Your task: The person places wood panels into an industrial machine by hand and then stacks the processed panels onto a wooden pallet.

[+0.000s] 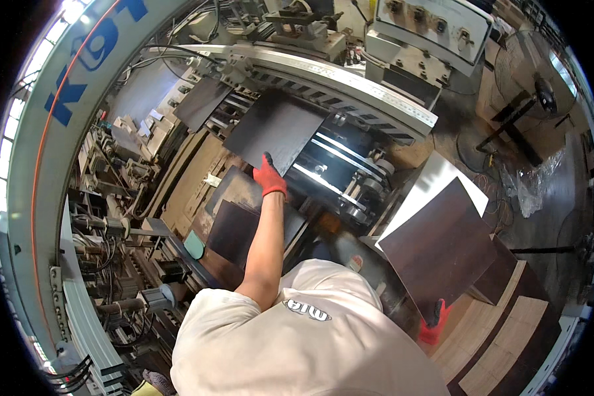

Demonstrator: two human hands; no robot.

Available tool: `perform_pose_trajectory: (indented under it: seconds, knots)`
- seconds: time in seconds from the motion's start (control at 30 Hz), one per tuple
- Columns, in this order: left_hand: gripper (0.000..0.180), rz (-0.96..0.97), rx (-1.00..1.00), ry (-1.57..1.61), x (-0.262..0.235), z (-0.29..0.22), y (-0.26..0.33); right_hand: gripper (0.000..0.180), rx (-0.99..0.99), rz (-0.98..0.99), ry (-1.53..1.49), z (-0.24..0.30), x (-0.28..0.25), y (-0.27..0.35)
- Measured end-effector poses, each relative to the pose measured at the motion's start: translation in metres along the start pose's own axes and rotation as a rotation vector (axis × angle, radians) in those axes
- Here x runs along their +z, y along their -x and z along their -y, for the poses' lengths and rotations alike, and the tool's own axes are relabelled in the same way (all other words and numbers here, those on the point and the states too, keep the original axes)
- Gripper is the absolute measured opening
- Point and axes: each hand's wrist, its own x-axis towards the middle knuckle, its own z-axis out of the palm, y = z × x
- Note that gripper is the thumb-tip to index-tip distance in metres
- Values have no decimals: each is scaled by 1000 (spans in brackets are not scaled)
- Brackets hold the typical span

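Observation:
My left hand [269,178], in a red glove with dark fingertips, pinches the near edge of a dark flat panel [277,129]. That panel lies on the machine's roller bed [330,168], one dark fingertip showing on its top face. Low on the right, my right hand [433,323] in a matching glove grips the near corner of a second dark brown panel [440,241]. This panel is tilted over a white sheet [435,191], and most of my right fingers are hidden behind it.
A guide rail [336,76] with a striped strip runs behind the rollers. Dark panels [232,231] lie left of my forearm, near a green piece [193,245]. Light wooden strips [505,346] lie at the lower right. A control box [435,26] and a fan [544,92] stand farther back.

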Motion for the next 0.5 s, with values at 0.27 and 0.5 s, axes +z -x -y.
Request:
perform_pose_trajectory:
  seconds: [0.27,0.5]
  knots:
    - [43,35,-26,30,-5,9,-7,40,521,153,-97,-4,-18,-27]
    - [46,33,34,96,3,1,2,21,366,178,-7,18,17,-77]
